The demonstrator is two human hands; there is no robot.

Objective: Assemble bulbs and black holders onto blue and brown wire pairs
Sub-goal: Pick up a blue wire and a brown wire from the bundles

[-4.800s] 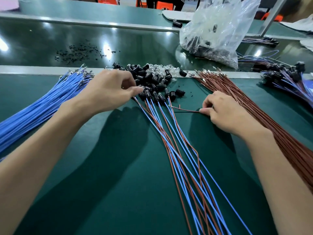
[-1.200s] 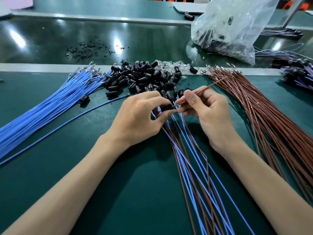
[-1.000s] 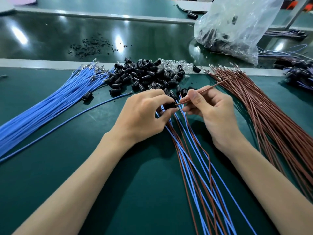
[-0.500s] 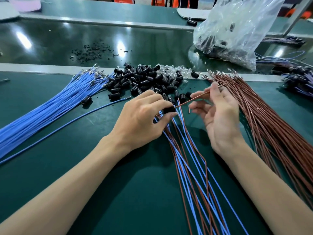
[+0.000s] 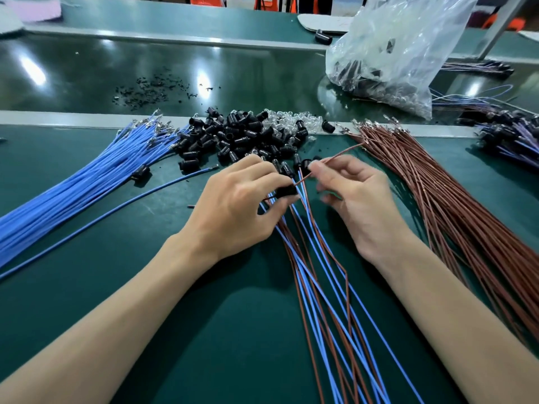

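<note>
My left hand (image 5: 233,205) pinches a black holder (image 5: 286,191) just above the fan of finished blue and brown wire pairs (image 5: 326,287). A brown wire (image 5: 335,156) runs through the holder and up to the right, and my right hand (image 5: 350,196) pinches it close to the holder. Behind my hands lies a heap of black holders (image 5: 233,138) mixed with clear bulbs (image 5: 287,123). A bundle of blue wires (image 5: 78,185) lies at the left, and a bundle of brown wires (image 5: 455,205) at the right.
One loose blue wire (image 5: 116,205) lies slanted left of my left hand. A clear plastic bag (image 5: 390,51) of parts stands at the back right on the dark belt (image 5: 87,71). More assembled pairs (image 5: 513,138) are piled at the far right. Black debris (image 5: 151,91) dots the belt.
My right hand has brought the brown wire to the holder in my left hand and drawn it through; over the last half second its fingers have shifted along the wire.
</note>
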